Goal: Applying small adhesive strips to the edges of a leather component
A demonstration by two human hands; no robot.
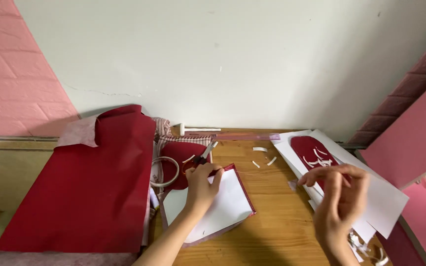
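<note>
Head view, left to right: large dark red sheet (82,187) draped over the left end of the wooden table (277,216), a patch of pale pink lining (78,132) folded over at its top corner

Just right of that, a white ring-shaped hoop (164,171) lying against a red rounded cut piece (180,153), with striped cloth (162,129) and a small white mallet (198,130) behind, close to the wall

Left hand (202,184) closed around a pair of scissors (204,156), blades pointing away over the red cut piece, wrist resting on a white card edged in red (220,207) (edge strip showing along its right side)

Few small white offcuts (263,156) scattered on bare wood beyond the card, and a long pink ruler (245,136) lying along the back edge of the table

Right hand (338,197) lifted above the table, fingers curled loosely, fingertips pinching a tiny pale scrap (292,184)

Under and beyond that hand, white paper sheets (385,199) stacked at an angle, carrying a red oval piece (311,148) with curled white strips (320,158) on top

More white trimmings (368,246) near the bottom right, beside the wrist

Pink boards (412,143) leaning at the far right
</note>
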